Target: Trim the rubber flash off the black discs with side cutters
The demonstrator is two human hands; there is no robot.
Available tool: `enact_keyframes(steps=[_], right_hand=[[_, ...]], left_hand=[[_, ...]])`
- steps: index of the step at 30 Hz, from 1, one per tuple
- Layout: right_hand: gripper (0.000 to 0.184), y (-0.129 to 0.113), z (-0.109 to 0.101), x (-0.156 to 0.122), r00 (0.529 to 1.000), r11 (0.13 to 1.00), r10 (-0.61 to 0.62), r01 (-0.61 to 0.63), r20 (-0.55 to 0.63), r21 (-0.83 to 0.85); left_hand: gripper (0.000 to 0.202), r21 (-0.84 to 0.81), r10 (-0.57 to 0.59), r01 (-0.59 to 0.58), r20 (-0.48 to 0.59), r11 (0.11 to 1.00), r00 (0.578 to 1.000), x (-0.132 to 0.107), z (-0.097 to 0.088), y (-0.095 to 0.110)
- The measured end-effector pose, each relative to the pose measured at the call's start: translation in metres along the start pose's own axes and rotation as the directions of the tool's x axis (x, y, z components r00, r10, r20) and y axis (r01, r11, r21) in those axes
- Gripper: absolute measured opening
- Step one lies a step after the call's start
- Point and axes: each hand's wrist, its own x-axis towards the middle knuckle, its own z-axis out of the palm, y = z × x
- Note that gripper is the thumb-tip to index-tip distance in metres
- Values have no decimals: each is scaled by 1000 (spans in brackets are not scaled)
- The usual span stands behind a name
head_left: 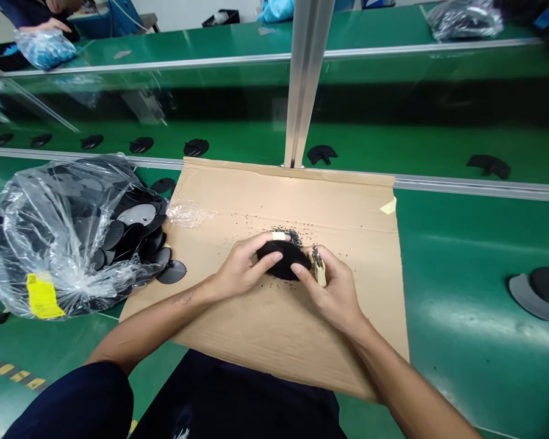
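Observation:
A black round plastic disc [281, 259] is held tilted over a cardboard sheet [256, 323]. My left hand [247, 262] is closed on the disc's left side, thumb on top; a pale wrap circles one of its fingers. My right hand [336, 283] is closed around small cutting nippers [319, 268] with cream handles, whose jaws point away from me. The right thumb also presses the disc's right edge. Many tiny black bits [293, 238] lie on the cardboard just beyond the disc.
At left, a clear plastic bag [59, 225] spills black discs [171, 272] onto the cardboard's edge. A metal post [302, 85] rises behind the cardboard. Black parts [196, 147] lie spaced along the green surface beyond the rail. Curved parts [542, 296] rest at right. Another person's hand [57, 24] shows far left.

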Motion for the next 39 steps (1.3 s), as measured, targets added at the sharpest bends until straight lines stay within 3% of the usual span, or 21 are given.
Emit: enact_keyframes(steps=[3, 12, 17, 22, 26, 31, 35, 39], right_hand=[[22, 4, -2, 0, 998, 996, -69, 69, -1, -63], [3, 6, -1, 1, 968, 957, -248, 249, 25, -148], [13, 7, -2, -1, 945, 934, -324, 328, 49, -140], [22, 9, -1, -5, 894, 879, -445, 447, 50, -164], [21, 12, 1, -6, 886, 870, -459, 464, 67, -168], [19, 13, 1, -5, 873, 857, -476, 487, 104, -169], [19, 11, 2, -5, 865, 848, -490, 502, 110, -173], [20, 10, 2, -6, 867, 848, -484, 498, 117, -182]], left_hand=[[24, -25, 15, -14, 29, 1000, 999, 0, -3, 0], [27, 104, 249, -254, 59, 962, 967, -3, -3, -1], [36, 0, 177, -177, 29, 984, 984, -4, -3, 2], [28, -112, 170, -167, 13, 980, 985, -6, -5, 5], [28, -103, 206, -204, 10, 974, 979, -7, -5, 5], [22, -63, 292, -297, -71, 953, 954, -9, -6, 4], [22, -42, 331, -333, -49, 942, 942, -10, -7, 4], [22, -14, 374, -379, -135, 925, 918, -12, -6, 5]])
